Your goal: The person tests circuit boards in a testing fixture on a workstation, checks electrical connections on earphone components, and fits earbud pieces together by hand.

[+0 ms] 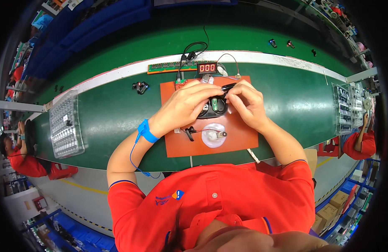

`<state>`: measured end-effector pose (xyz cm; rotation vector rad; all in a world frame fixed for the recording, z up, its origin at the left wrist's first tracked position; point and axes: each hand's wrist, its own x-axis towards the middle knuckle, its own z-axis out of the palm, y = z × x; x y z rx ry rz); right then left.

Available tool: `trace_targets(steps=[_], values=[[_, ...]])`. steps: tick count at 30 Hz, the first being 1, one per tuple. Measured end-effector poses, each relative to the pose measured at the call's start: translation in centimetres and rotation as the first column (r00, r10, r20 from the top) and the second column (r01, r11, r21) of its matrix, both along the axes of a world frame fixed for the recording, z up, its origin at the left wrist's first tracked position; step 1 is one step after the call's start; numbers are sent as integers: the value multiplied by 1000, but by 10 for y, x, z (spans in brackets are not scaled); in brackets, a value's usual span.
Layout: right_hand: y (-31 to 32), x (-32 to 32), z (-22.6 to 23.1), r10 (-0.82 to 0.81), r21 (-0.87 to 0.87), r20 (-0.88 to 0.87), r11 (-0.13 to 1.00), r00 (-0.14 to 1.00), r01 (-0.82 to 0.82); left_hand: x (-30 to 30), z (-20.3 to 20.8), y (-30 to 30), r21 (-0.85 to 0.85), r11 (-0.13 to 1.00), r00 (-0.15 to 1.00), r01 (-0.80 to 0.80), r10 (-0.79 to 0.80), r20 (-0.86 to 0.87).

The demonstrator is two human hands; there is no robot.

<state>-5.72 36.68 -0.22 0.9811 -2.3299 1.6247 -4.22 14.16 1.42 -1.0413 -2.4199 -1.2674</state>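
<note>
My left hand (190, 103) reaches over a black oval case (219, 112), closed round its left side with the fingertips at the top edge. Inside the case shows a small green part (214, 104). My right hand (249, 103) pinches at the upper right, where a glossy black piece (229, 87) sticks out between both hands; it may be the case's lid. The fingers hide how it joins the case. Below lies a round whitish pad (213, 135) with a small metal part (221, 135) on it, and a thin wire runs to a black piece (189, 133).
An orange mat (244, 143) lies under the work. Behind it stand a red digital display (207, 68) and a green circuit strip (164, 67). Small black earbuds (140, 87) lie left. Clear trays (66, 126) hold parts at the far left. A blue wrist strap's cord (133, 157) trails from my left wrist.
</note>
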Motion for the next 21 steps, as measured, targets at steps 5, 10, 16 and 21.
trace_targets(steps=[5, 10, 16, 21], values=[[-7, 2, 7, 110, 278, -319, 960, 941, -19, -3, 25, -41, -171, 976, 990, -138, 137, -13], [-8, 0, 4, 130, 360, -334, 933, 934, -1, -7, 40, -121, -516, 747, 873, -420, 488, -4], [-14, 5, 6, 96, 407, -331, 912, 939, 50, -17, 28, -141, -621, 692, 798, -368, 578, 170], [-19, 7, 5, 59, 400, -330, 913, 942, 82, -26, 14, -142, -649, 660, 795, -378, 590, 137]])
